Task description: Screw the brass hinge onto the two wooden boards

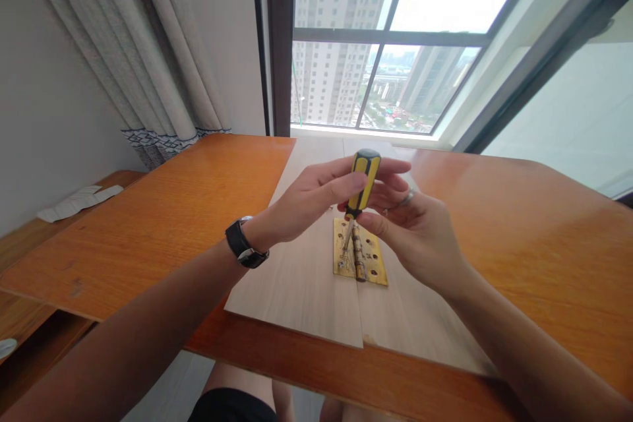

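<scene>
Your yellow-and-black screwdriver (364, 179) tilts over a holed brass hinge (372, 265), its thin shaft reaching down to the hinge, with both your left hand (309, 198) and right hand (413, 237) closed in a narrow grip around it. The hinge lies on pale wood boards (297, 277) atop the orange wooden bench (519, 244).

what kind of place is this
Probably a room in a high-rise flat: a large window looks out on tower blocks from high up, long pale curtains hang beside it, and an orange wooden table stands below.
</scene>
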Action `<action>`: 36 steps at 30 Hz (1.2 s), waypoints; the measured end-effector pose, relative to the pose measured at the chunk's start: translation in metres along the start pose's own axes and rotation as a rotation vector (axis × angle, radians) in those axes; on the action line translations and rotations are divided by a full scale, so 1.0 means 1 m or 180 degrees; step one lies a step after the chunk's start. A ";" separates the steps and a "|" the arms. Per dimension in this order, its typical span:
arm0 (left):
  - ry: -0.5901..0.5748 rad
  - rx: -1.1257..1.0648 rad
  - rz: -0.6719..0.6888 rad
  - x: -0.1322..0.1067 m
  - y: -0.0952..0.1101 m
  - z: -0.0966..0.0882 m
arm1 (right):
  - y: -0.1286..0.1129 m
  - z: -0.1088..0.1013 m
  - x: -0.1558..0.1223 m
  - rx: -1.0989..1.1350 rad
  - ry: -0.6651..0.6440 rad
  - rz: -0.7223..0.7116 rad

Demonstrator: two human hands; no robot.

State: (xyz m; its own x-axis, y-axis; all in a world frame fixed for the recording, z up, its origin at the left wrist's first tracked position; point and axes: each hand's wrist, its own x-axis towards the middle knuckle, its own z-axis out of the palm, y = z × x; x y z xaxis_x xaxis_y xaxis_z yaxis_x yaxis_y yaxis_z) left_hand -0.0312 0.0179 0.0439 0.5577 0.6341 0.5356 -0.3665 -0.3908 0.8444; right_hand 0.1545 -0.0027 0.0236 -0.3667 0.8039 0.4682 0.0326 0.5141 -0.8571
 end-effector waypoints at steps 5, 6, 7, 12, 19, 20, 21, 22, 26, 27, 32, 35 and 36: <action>0.0319 0.0113 0.0060 0.000 -0.002 -0.002 | 0.001 0.003 -0.001 0.0015 0.0027 0.0014; 0.0451 0.0195 0.0063 0.000 -0.002 -0.001 | 0.000 0.004 -0.001 -0.0047 0.0053 0.0005; 0.0561 0.0270 0.0062 0.000 -0.001 -0.001 | -0.001 0.006 -0.002 -0.0130 0.0098 -0.0004; 0.0823 0.0404 0.0172 0.001 -0.002 0.006 | -0.008 0.012 -0.001 -0.0416 0.0298 0.0041; 0.0457 0.0185 0.0166 0.001 -0.008 0.005 | -0.004 0.004 -0.002 -0.0438 0.0069 0.0171; 0.0366 0.0095 0.0188 0.002 -0.009 0.004 | -0.003 0.002 -0.002 -0.0371 0.0051 0.0206; 0.0296 0.0016 0.0195 0.002 -0.010 0.004 | -0.002 0.000 -0.002 -0.0289 0.0042 0.0249; 0.0253 -0.0035 0.0171 0.002 -0.010 0.003 | -0.002 -0.001 -0.002 -0.0212 0.0009 0.0295; 0.0291 0.0042 -0.0049 0.002 -0.009 0.001 | -0.008 0.000 0.000 -0.0052 -0.0216 0.0310; 0.0336 0.0068 -0.0051 0.002 -0.008 0.001 | -0.010 0.002 0.001 -0.0039 -0.0234 0.0268; 0.0558 0.0214 0.0190 0.003 -0.006 0.005 | -0.013 0.012 0.004 0.0146 0.0238 0.0150; 0.0692 0.0267 0.0271 0.003 -0.007 0.006 | -0.009 0.012 0.003 0.0345 0.0443 0.0251; 0.0714 0.0290 0.0280 0.003 -0.007 0.005 | -0.008 0.012 0.003 0.0397 0.0429 0.0296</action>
State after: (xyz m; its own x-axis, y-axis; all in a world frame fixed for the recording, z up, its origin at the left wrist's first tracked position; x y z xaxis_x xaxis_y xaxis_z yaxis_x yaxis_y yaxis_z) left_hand -0.0228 0.0191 0.0394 0.3438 0.7231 0.5991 -0.3320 -0.5032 0.7979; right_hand 0.1425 -0.0081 0.0296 -0.2394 0.8833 0.4030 -0.0580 0.4014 -0.9141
